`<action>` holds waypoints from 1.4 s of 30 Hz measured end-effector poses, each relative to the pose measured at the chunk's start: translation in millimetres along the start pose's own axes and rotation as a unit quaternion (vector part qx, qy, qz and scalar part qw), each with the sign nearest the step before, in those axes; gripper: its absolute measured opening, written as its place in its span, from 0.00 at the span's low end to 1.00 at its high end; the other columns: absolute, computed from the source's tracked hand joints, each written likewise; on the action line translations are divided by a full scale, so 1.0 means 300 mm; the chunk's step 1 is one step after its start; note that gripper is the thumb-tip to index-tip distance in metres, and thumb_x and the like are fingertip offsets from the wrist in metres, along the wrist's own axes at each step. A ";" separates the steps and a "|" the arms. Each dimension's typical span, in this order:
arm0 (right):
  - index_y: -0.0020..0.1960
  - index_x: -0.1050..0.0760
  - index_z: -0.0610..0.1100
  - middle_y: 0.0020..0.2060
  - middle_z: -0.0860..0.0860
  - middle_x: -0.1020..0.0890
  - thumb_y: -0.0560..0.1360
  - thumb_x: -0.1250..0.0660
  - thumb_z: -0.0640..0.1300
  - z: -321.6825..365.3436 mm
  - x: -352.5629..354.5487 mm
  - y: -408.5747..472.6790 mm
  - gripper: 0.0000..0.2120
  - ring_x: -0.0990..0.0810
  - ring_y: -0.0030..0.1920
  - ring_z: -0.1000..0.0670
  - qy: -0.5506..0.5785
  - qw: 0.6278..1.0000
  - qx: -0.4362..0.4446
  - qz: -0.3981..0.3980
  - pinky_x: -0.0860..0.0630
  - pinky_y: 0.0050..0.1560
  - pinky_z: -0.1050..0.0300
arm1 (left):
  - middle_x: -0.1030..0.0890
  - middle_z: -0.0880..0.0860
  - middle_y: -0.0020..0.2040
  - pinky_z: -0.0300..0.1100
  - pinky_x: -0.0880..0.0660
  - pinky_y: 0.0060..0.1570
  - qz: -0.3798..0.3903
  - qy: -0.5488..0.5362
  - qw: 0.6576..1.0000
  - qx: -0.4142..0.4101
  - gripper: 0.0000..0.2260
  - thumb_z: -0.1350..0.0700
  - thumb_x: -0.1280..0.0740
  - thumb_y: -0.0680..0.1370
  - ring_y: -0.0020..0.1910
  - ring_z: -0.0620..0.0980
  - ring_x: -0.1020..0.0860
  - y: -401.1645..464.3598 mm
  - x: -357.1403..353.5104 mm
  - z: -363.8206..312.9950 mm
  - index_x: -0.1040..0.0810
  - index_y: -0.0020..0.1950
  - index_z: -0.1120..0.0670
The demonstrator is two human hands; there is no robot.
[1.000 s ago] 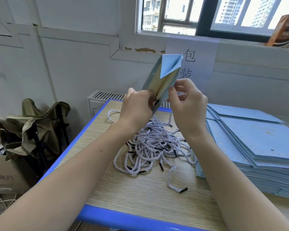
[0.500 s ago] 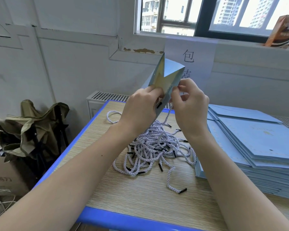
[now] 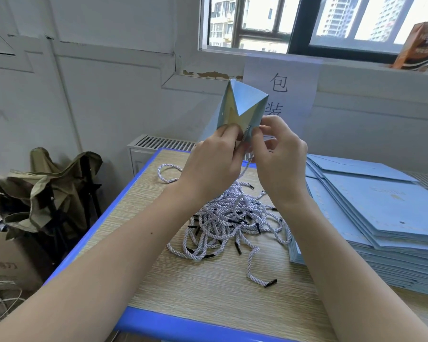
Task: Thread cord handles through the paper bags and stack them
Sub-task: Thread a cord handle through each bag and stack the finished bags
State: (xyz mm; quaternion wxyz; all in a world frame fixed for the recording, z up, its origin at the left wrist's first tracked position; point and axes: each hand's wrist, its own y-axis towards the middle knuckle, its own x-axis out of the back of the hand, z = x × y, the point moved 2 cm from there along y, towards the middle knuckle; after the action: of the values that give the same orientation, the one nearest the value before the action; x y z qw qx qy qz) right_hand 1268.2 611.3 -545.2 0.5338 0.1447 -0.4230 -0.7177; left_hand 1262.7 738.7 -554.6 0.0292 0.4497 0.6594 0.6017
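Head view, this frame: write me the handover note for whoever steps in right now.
Left hand and right hand both pinch the lower edge of one blue paper bag, held up over the table. A cord hangs from it between the hands, so threading is under way, not finished. Loose cords lie piled mid-table; the stack of flat bags lies to the right. Left: finish this bag, stack it, then go on.
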 end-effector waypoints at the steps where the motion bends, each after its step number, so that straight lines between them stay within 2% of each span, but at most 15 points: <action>1: 0.52 0.20 0.47 0.42 0.56 0.16 0.80 0.36 0.42 0.000 0.000 0.000 0.06 0.18 0.35 0.54 0.002 1.000 -0.002 0.000 0.19 0.43 0.44 | 0.25 0.52 0.42 0.54 0.27 0.38 0.003 -0.002 1.000 0.002 0.09 0.52 0.38 0.81 0.38 0.63 0.25 0.000 -0.002 0.001 0.27 0.50 0.58; 6: 0.52 0.21 0.47 0.42 0.55 0.16 0.80 0.36 0.42 -0.003 -0.001 -0.001 0.06 0.17 0.34 0.54 0.000 1.000 -0.003 -0.003 0.19 0.43 0.44 | 0.21 0.54 0.40 0.56 0.26 0.39 0.021 -0.027 0.999 -0.002 0.07 0.55 0.36 0.79 0.38 0.63 0.25 0.006 0.002 0.016 0.28 0.49 0.58; 10: 0.52 0.21 0.46 0.42 0.53 0.15 0.79 0.37 0.44 -0.015 -0.005 0.003 0.07 0.17 0.35 0.50 -0.011 1.000 -0.006 -0.007 0.19 0.43 0.43 | 0.26 0.48 0.40 0.54 0.26 0.39 0.055 -0.047 0.997 -0.017 0.04 0.57 0.37 0.77 0.39 0.60 0.27 0.005 0.008 0.018 0.27 0.48 0.58; 15: 0.53 0.22 0.47 0.43 0.53 0.15 0.78 0.36 0.46 -0.026 -0.009 0.003 0.07 0.17 0.35 0.50 -0.016 1.000 -0.010 -0.001 0.19 0.44 0.43 | 0.29 0.46 0.39 0.46 0.36 0.37 0.064 -0.028 0.997 -0.017 0.02 0.60 0.38 0.80 0.37 0.56 0.31 0.003 0.006 0.017 0.28 0.48 0.57; 17: 0.54 0.22 0.49 0.43 0.53 0.15 0.78 0.35 0.45 -0.027 -0.015 -0.001 0.06 0.16 0.35 0.51 -0.012 1.000 -0.011 0.009 0.19 0.44 0.43 | 0.28 0.48 0.41 0.47 0.36 0.37 0.057 -0.013 0.998 -0.005 0.04 0.58 0.38 0.82 0.38 0.58 0.29 0.001 0.003 0.015 0.28 0.49 0.58; 20: 0.54 0.22 0.50 0.43 0.54 0.15 0.79 0.34 0.44 -0.022 -0.023 -0.005 0.06 0.16 0.35 0.52 -0.006 1.000 -0.008 0.014 0.19 0.43 0.44 | 0.23 0.57 0.44 0.48 0.35 0.38 0.051 0.007 0.999 0.005 0.06 0.57 0.39 0.83 0.39 0.63 0.27 0.001 0.005 0.015 0.28 0.50 0.59; 22: 0.54 0.21 0.49 0.43 0.53 0.15 0.79 0.34 0.44 -0.019 -0.025 -0.005 0.06 0.17 0.34 0.52 -0.014 1.000 -0.002 0.010 0.19 0.43 0.45 | 0.21 0.60 0.44 0.49 0.35 0.36 0.049 0.016 0.999 0.003 0.07 0.56 0.40 0.83 0.39 0.66 0.26 0.001 0.009 0.013 0.29 0.50 0.59; 27: 0.54 0.21 0.49 0.44 0.55 0.15 0.77 0.35 0.47 -0.022 -0.023 -0.007 0.08 0.17 0.35 0.53 -0.044 0.999 -0.002 -0.002 0.20 0.43 0.46 | 0.22 0.62 0.47 0.49 0.36 0.37 0.063 0.054 0.996 0.026 0.08 0.55 0.41 0.82 0.41 0.67 0.26 0.005 0.017 0.003 0.29 0.52 0.59; 31: 0.54 0.21 0.49 0.43 0.55 0.16 0.78 0.36 0.47 -0.022 -0.024 -0.008 0.07 0.17 0.35 0.53 -0.047 0.999 0.002 0.000 0.20 0.43 0.46 | 0.21 0.58 0.47 0.48 0.35 0.38 0.068 0.038 0.996 0.037 0.07 0.53 0.41 0.83 0.40 0.64 0.26 0.006 0.016 0.004 0.32 0.50 0.56; 37: 0.53 0.21 0.49 0.43 0.55 0.15 0.77 0.35 0.47 -0.024 -0.024 -0.010 0.07 0.16 0.35 0.52 -0.052 0.999 0.006 -0.008 0.20 0.43 0.45 | 0.20 0.57 0.42 0.48 0.33 0.36 0.036 0.081 0.995 0.055 0.08 0.53 0.38 0.81 0.41 0.64 0.24 0.006 0.024 0.019 0.26 0.49 0.58; 39: 0.53 0.20 0.50 0.43 0.55 0.15 0.77 0.35 0.46 -0.025 -0.021 -0.011 0.07 0.17 0.34 0.52 -0.057 0.998 0.006 -0.015 0.20 0.43 0.46 | 0.20 0.56 0.42 0.48 0.32 0.37 0.048 0.095 0.992 0.065 0.05 0.56 0.38 0.80 0.41 0.63 0.24 0.010 0.029 0.022 0.26 0.48 0.57; 42: 0.52 0.20 0.50 0.43 0.56 0.16 0.77 0.34 0.47 -0.026 -0.016 -0.012 0.06 0.17 0.33 0.53 -0.061 0.998 0.005 -0.022 0.20 0.43 0.47 | 0.23 0.56 0.42 0.46 0.35 0.39 0.108 0.157 0.979 0.078 0.04 0.57 0.38 0.79 0.41 0.61 0.27 0.014 0.032 0.033 0.25 0.51 0.56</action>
State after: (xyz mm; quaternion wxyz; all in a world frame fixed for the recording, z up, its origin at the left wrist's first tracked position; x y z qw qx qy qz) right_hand 1272.9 612.2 -553.8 0.4904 0.1130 -0.4552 -0.7345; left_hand 1265.1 751.7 -548.9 -0.1749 0.4191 0.6482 0.6112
